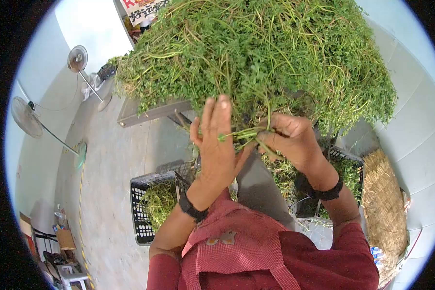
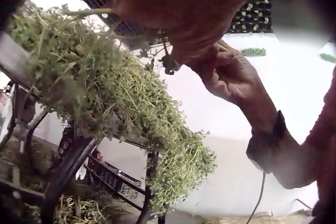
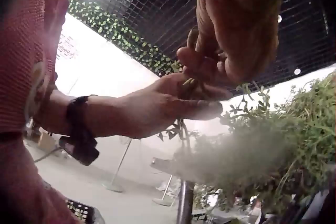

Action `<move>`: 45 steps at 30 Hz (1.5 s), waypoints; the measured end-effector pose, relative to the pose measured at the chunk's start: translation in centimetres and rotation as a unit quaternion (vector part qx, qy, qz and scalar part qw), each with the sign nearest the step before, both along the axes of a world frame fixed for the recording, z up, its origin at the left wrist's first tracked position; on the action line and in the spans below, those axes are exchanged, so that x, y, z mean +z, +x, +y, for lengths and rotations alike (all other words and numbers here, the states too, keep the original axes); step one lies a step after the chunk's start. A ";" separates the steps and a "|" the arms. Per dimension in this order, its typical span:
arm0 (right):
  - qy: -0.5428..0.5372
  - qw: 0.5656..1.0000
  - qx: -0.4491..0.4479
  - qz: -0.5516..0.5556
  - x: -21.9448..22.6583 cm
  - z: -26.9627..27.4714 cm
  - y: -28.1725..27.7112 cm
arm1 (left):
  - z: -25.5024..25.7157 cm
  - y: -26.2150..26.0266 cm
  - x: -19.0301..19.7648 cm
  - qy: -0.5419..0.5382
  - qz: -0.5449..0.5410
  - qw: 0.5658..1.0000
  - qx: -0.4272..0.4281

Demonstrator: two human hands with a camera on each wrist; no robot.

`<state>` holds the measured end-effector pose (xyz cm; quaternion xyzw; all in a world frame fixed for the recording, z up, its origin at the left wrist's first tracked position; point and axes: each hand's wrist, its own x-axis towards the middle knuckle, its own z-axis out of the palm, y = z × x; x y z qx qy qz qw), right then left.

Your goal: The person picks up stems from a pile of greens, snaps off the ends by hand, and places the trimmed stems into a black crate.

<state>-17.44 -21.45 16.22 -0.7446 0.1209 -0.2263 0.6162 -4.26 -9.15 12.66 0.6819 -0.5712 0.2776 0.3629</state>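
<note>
A big heap of green herbs (image 1: pixel 256 53) covers a table in front of me. My right hand (image 1: pixel 287 137) grips a small bunch of green stems (image 1: pixel 246 133) just below the heap. My left hand (image 1: pixel 217 140) stands flat with straight fingers, its palm against the cut ends of that bunch. In the right wrist view the left hand (image 3: pixel 178 103) lies stretched out under the curled right fingers (image 3: pixel 210 61), with stems (image 3: pixel 185 85) between them. The left wrist view shows the right hand (image 2: pixel 231 74) curled beside the hanging heap (image 2: pixel 121 92).
Under the table stand two black plastic crates (image 1: pixel 140 212) (image 1: pixel 345 157) holding greens. A straw bundle (image 1: pixel 384 203) lies at the right wall. Two standing fans (image 1: pixel 77 60) (image 1: pixel 26 118) and a white stool (image 1: pixel 72 276) are on the concrete floor to the left.
</note>
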 end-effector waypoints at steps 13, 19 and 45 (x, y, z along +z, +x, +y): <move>-0.047 0.994 0.103 0.003 -3.2 2.5 -1.7 | 5.8 -2.8 -6.7 0.099 0.428 0.864 -0.247; -0.026 0.965 0.261 -0.004 -6.6 4.1 1.0 | 8.5 -2.8 -6.8 0.210 0.383 0.836 -0.331; 0.152 0.970 0.176 0.068 -13.8 6.5 1.1 | 9.7 -0.3 -8.9 -0.069 0.783 0.583 -0.208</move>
